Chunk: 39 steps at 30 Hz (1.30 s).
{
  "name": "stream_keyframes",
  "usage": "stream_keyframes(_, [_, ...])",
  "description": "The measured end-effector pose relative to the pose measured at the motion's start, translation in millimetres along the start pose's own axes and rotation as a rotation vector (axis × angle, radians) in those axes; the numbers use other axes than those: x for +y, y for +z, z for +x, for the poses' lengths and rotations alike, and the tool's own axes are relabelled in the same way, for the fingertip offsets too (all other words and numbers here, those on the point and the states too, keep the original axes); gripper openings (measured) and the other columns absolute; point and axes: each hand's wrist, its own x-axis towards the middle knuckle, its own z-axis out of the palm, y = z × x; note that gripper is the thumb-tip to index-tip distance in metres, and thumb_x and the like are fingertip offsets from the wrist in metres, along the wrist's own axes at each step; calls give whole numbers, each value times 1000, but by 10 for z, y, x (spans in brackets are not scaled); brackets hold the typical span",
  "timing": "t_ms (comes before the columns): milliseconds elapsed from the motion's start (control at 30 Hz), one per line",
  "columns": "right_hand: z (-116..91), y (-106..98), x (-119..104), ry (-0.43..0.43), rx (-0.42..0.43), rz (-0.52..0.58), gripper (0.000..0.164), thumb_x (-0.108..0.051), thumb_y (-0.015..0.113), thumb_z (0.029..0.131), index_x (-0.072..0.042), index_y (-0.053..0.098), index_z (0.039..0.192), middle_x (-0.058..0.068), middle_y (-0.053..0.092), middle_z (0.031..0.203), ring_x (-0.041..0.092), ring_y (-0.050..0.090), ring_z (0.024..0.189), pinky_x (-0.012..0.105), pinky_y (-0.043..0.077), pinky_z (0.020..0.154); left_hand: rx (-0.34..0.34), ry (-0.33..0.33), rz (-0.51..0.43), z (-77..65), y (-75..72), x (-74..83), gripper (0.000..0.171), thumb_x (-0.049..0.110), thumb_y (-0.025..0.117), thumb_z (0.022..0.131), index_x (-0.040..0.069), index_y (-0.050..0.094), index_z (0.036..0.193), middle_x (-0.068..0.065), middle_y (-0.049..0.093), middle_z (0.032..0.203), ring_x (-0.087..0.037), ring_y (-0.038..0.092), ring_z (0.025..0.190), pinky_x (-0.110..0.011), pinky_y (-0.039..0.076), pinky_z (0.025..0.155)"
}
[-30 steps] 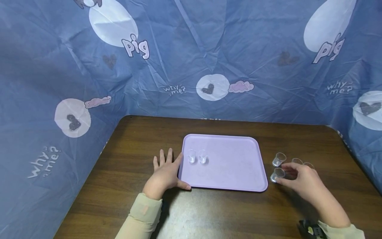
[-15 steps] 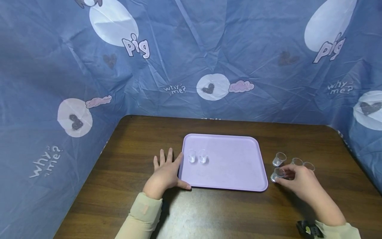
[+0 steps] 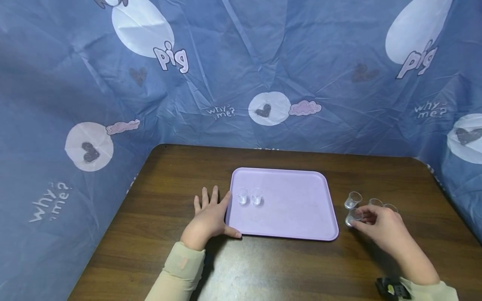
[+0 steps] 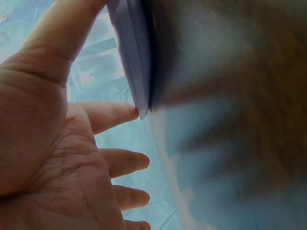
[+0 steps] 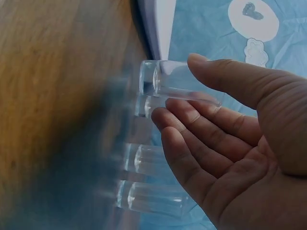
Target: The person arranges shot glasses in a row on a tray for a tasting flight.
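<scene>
R hand point(image 3: 384, 225) pinches a small clear glass point(image 3: 353, 218) btwn thumb & fingers, thumb on one side, fingers on the other, prob. b/c a smooth wall needs pressure from both sides; can't tell if its base touches the tabletop point(image 3: 286, 267). L hand point(image 3: 208, 221) grasps nothing: fingers spread, index tip & thumb against the edge of the purple tray point(image 3: 293, 209) just to its right, presumably to stop it sliding. Tray lies btwn the hands, likely so both can reach it. Glasses: 6 total. 1 in R hand; 1 upright just beyond that hand's fingertips, the far glass point(image 3: 352, 200); 2 past its knuckles, partly hidden, the first rear glass point(image 3: 375, 202) & second rear glass point(image 3: 390, 207); 2 on the tray near L hand's index finger, the left tray glass point(image 3: 242, 196) & right tray glass point(image 3: 257, 197), upright w/ a gap btwn, prob. to avoid knocking. The 3 loose ones cluster round R hand, prob. for short reach. Trays: 1.
</scene>
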Motion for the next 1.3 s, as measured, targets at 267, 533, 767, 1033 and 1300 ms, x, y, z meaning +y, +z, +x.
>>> stream_keyframes(267, [32,-50,-124,-40,42,24,35,-19,90,78,4,73,99,8,73,85,20,68,74,27,53,60,1,0,8,-5,-6,-3,132,61,94,56,17,29,162,-29,11,164,-55,-3,147,-69,1,113])
stream_keyframes(533, [164,22,-361,-67,-17,81,35,-19,89,80,2,74,103,7,73,90,19,69,78,26,55,65,6,1,5,2,0,-9,133,61,94,55,16,29,162,-30,11,164,-55,-3,147,-69,0,113])
stream_keyframes(767, [297,123,-598,-100,-47,107,30,-15,89,80,0,74,102,6,72,91,19,67,79,29,56,65,9,3,-8,-11,-3,-4,133,60,95,56,16,28,163,-30,11,164,-55,-3,147,-69,0,112])
stream_keyframes(1033, [475,343,-813,-148,-62,168,24,-13,88,79,-4,73,95,-1,70,82,13,65,73,28,53,63,6,3,0,-6,-15,-9,133,60,94,56,16,28,163,-30,11,164,-55,-3,147,-69,0,112])
stream_keyframes(1300, [623,598,-1090,-201,-109,238,21,-12,87,80,-4,71,92,-2,69,82,13,66,74,32,54,65,-2,2,9,-5,-33,-5,133,61,94,56,16,29,162,-30,11,164,-55,-3,147,-69,1,112])
